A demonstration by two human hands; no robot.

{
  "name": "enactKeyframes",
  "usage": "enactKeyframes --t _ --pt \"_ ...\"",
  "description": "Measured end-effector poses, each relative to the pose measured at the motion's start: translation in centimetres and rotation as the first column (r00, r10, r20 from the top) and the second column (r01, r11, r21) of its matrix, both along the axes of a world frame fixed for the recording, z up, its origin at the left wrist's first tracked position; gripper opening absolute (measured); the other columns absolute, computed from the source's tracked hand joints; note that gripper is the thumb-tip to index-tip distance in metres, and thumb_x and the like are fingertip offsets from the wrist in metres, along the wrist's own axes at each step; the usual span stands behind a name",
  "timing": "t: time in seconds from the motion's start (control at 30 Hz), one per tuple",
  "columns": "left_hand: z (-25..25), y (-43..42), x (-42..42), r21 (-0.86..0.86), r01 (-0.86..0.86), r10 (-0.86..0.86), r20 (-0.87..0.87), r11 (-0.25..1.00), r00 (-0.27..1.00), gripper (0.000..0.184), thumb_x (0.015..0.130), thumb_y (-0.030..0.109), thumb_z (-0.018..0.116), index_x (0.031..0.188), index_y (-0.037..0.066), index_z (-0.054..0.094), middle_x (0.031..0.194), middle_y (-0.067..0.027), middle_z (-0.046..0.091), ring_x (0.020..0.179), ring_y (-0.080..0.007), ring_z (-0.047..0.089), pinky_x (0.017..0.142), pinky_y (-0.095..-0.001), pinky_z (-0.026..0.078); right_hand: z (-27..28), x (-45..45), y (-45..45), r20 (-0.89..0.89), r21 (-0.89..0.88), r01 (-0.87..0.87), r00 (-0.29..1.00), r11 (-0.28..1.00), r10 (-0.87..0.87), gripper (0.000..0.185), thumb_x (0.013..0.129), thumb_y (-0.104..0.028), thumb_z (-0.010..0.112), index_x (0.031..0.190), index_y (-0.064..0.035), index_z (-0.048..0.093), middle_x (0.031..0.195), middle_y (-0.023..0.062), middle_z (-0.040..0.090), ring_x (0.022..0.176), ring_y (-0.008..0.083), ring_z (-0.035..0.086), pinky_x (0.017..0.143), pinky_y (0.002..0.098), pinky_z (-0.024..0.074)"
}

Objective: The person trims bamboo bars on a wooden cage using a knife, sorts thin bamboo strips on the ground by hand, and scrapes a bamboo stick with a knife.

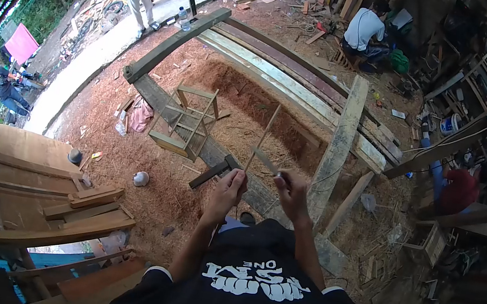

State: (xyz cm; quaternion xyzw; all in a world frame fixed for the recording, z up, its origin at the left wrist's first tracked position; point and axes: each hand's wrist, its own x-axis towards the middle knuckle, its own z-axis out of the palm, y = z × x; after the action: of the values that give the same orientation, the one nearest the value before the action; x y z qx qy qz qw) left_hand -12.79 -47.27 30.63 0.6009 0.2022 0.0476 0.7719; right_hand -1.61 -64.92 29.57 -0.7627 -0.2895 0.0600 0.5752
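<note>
A thin wooden strip [268,127] rises upright, its lower end gripped by my left hand [230,189], whose fingers are closed. My right hand [293,193] is closed round the handle of a knife [265,160]; its blade points up and left, its tip at or near the strip. Just left of my left hand, a hammer-like wooden tool with a dark head [214,173] lies on a long plank [259,194]. Beyond it a small wooden frame [188,119] rests by the same plank.
Long boards [275,74] lie across the far side, with a thick beam [339,145] at right. Wood pieces [88,210] are stacked at left. A white round object [140,179] sits on sawdust. Several people are farther off, one crouching [367,35].
</note>
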Motion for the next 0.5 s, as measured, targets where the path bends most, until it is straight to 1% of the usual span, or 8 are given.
enactKeyframes --t 0.03,0.07,0.17,0.27,0.3,0.37,0.47,0.5 --pt "-0.1 -0.1 0.1 0.009 0.02 -0.02 -0.018 1.0 1.0 0.034 0.112 0.032 0.042 0.095 0.006 0.055 0.07 0.0067 0.038 0.058 -0.0024 0.035 0.05 -0.0234 0.029 0.7 -0.4 0.5 0.002 0.009 -0.018 1.0 1.0 0.018 0.019 0.096 -0.015 0.07 0.101 0.0024 0.064 0.083 0.0127 0.062 0.069 0.0208 0.061 0.063 0.036 0.0476" --pt "-0.2 -0.2 0.3 0.02 0.04 -0.04 -0.036 0.999 0.999 0.036 0.112 0.034 0.04 0.094 0.006 0.054 0.071 0.0061 0.039 0.059 -0.0034 0.037 0.052 -0.0237 0.031 0.2 -0.5 1.0 0.048 0.038 -0.051 0.998 0.998 0.049 0.019 0.094 -0.012 0.071 0.103 0.0027 0.064 0.088 0.0147 0.064 0.074 0.0269 0.063 0.067 0.0396 0.05" --pt "-0.5 -0.6 0.7 0.168 0.028 -0.023 -0.031 0.985 0.999 0.038 0.113 0.033 0.038 0.094 0.005 0.054 0.071 0.0049 0.042 0.063 -0.0068 0.039 0.057 -0.0259 0.034 0.7 -0.8 1.5 0.141 -0.051 -0.095 0.985 0.994 0.101 0.021 0.094 -0.017 0.071 0.104 0.0011 0.065 0.088 0.0158 0.064 0.081 0.0337 0.063 0.072 0.0427 0.0493" --pt "-2.1 -0.3 0.8 0.209 0.05 -0.053 0.007 0.977 0.999 0.04 0.112 0.032 0.038 0.091 0.003 0.054 0.071 0.0003 0.046 0.064 -0.0109 0.042 0.058 -0.029 0.036 0.9 -0.8 1.7 0.213 -0.107 -0.139 0.964 0.985 0.159 0.024 0.098 -0.02 0.066 0.109 0.0003 0.065 0.092 0.0154 0.064 0.087 0.0334 0.063 0.078 0.041 0.0488" --pt "-3.1 -0.2 0.9 0.356 0.025 -0.056 0.076 0.934 0.996 0.04 0.112 0.031 0.04 0.09 0.002 0.054 0.07 -0.0012 0.047 0.063 -0.0116 0.042 0.058 -0.0297 0.036 0.9 -0.9 1.8 0.216 -0.121 -0.138 0.963 0.983 0.162 0.025 0.097 -0.022 0.067 0.109 -0.0001 0.065 0.091 0.0153 0.064 0.087 0.0341 0.062 0.079 0.0416 0.0481" --pt "-5.0 -0.1 0.9 0.615 -0.051 -0.098 0.207 0.787 0.973 0.039 0.111 0.029 0.042 0.088 0.001 0.054 0.069 -0.0042 0.047 0.062 -0.0131 0.044 0.057 -0.0313 0.037 0.9 -1.2 2.0 0.223 -0.149 -0.132 0.961 0.98 0.164 0.028 0.096 -0.026 0.068 0.107 -0.0009 0.065 0.091 0.0149 0.064 0.088 0.0355 0.062 0.081 0.0428 0.0468" --pt "-2.2 -0.5 0.6 0.501 0.064 -0.079 0.009 0.863 0.997 0.035 0.109 0.025 0.046 0.088 -0.001 0.055 0.068 -0.0085 0.048 0.061 -0.0168 0.046 0.056 -0.0358 0.038 0.3 -1.5 2.1 0.318 -0.176 -0.066 0.941 0.982 0.12 0.031 0.094 -0.031 0.069 0.105 -0.003 0.065 0.088 0.0123 0.065 0.086 0.0332 0.062 0.081 0.0422 0.0454" --pt "-1.9 -0.5 0.4 0.459 0.096 -0.086 -0.042 0.883 0.995 0.033 0.108 0.024 0.047 0.088 -0.001 0.055 0.067 -0.0088 0.048 0.06 -0.0177 0.047 0.055 -0.037 0.038 0.0 -1.6 2.1 0.318 -0.165 -0.057 0.942 0.985 0.108 0.031 0.093 -0.032 0.069 0.104 -0.004 0.066 0.087 0.0121 0.065 0.086 0.0337 0.063 0.08 0.0432 0.0456"
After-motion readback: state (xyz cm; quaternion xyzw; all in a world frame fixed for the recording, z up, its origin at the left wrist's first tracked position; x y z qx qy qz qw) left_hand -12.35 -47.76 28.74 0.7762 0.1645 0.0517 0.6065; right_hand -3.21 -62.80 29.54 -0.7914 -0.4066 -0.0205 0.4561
